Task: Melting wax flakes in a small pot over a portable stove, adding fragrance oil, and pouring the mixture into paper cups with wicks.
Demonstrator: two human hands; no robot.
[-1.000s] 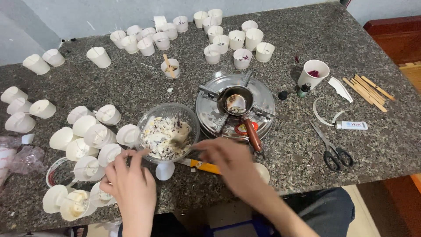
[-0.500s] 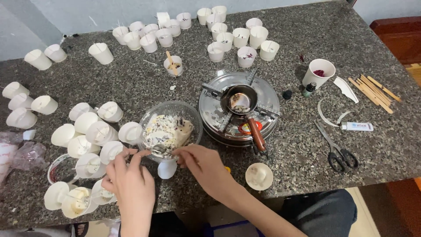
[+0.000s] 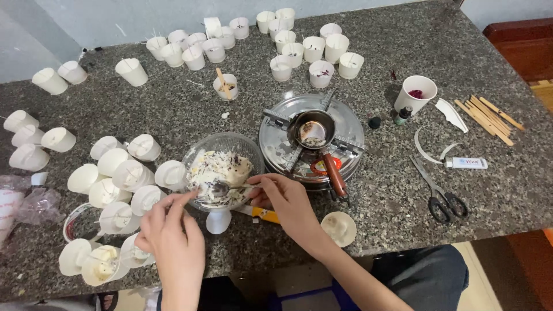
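The right hand (image 3: 288, 201) now grips a metal spoon (image 3: 222, 187), lifted over the clear glass bowl (image 3: 222, 167); the left hand (image 3: 170, 230) steadies its rim.

Black scissors (image 3: 440, 196), wooden sticks (image 3: 489, 120), lighter (image 3: 465, 163), many white paper cups (image 3: 131, 72)

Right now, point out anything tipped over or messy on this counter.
Many white paper cups left of the glass bowl lie tipped on their sides. Pale wax splatters the round metal stove under the small pot.
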